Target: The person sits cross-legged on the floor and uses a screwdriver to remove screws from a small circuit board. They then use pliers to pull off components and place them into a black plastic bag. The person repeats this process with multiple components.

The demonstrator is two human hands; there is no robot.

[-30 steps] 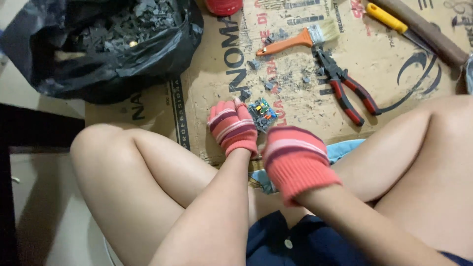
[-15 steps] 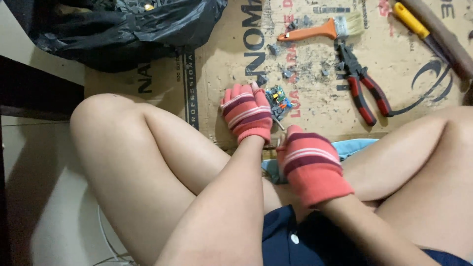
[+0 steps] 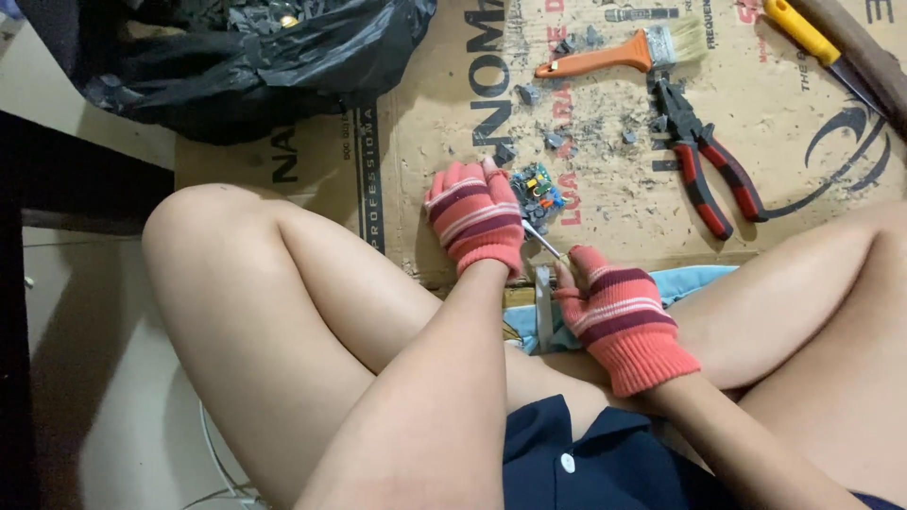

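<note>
Cardboard sheet on floor, littered with grey debris. Left hand, gloved, grip closed on small circuit board at frame centre. Right hand clamped on thin metal tool, tip near board. Red-handled pliers and orange brush upper right; black bag upper left.

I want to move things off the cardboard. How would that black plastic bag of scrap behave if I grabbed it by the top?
The black bag looks thin and crumpled, so it would probably sag and go floppy. It appears full of grey scrap pieces, so likely heavy for its size. Hard edges inside might tear the film, and the open mouth could spill.
</note>
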